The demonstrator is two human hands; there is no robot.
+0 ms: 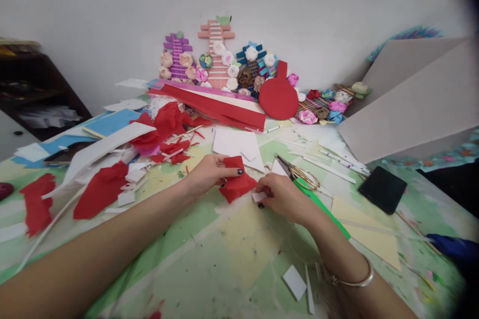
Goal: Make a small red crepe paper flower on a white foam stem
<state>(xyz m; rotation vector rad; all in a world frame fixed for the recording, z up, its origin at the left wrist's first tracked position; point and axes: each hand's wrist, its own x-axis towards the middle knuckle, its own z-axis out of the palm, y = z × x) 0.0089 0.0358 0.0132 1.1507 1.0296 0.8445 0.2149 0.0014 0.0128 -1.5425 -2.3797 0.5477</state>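
My left hand (211,173) pinches a small red piece (236,187) over the middle of the table, its thumb across the upper part. Just to the right, my right hand (279,193) is closed on a small white piece (259,197), close to the red piece's right corner. Behind both hands lies a white sheet (239,144) with a small white scrap on it. Gold-handled scissors (305,175) rest beyond my right hand, beside a bright green strip (324,209) that my right forearm partly covers.
Red scraps (103,192) and white and blue sheets crowd the left side. Flower decorations (217,60) and a red round shape (279,97) lean on the wall. At right are white sticks, a black flat object (382,189) and a large grey board (407,94).
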